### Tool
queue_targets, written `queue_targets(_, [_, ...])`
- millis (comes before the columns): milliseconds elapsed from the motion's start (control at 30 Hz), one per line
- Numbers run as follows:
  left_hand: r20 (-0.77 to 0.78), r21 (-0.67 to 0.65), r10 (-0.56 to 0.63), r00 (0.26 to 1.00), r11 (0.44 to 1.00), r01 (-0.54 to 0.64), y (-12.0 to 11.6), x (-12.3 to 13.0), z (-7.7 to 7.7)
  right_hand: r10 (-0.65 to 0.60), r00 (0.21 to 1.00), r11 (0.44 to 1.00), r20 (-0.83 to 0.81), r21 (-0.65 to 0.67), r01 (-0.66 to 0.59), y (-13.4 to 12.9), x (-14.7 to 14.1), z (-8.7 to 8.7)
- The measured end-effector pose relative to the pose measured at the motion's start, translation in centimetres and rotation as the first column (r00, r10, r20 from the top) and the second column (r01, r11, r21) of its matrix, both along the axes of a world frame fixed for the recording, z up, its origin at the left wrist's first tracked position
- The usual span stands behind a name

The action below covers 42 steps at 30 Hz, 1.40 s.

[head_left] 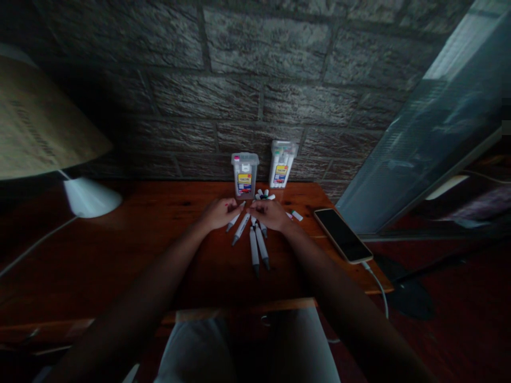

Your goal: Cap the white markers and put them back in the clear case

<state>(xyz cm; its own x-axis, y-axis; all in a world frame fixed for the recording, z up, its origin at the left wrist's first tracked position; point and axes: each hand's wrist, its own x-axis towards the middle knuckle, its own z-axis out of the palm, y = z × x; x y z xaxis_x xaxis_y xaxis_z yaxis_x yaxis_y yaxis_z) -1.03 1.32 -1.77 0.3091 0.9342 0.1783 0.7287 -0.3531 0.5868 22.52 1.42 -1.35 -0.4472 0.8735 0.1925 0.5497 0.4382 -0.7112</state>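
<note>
My left hand (224, 214) is closed round a white marker (232, 223), whose grey end points down toward me and whose tip shows above the fingers. Close by on the right, my right hand (269, 214) has its fingers curled and pressed together; what they pinch, if anything, is hidden. Between and below the hands, another white marker (241, 230) lies slanted on the table. Several more uncapped markers (254, 247) with grey ends lie fanned toward me. Loose white caps (260, 194) are heaped just behind my right hand.
A clear marker case (245, 178) holding a pink-capped marker stands behind the hands, and a fuller case (281, 165) stands to its right by the brick wall. A charging phone (343, 235) lies on the wooden table (159, 213) at right. A lamp (90, 197) stands left.
</note>
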Motion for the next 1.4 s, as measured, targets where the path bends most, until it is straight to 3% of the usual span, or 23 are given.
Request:
queue_targets(300, [-0.031,-0.026,0.028,0.999,0.999,-0.029,-0.29,0.15,0.6,0.038,0.999,0.999,-0.036,0.0,-0.038,0.14,0.08,-0.17])
queue_targets(1400, [-0.034,-0.005,0.012,0.999,1.0,-0.012,-0.04,0.08,0.2,0.001,1.0,1.0,0.024,0.004,-0.001,-0.25,-0.11,0.4])
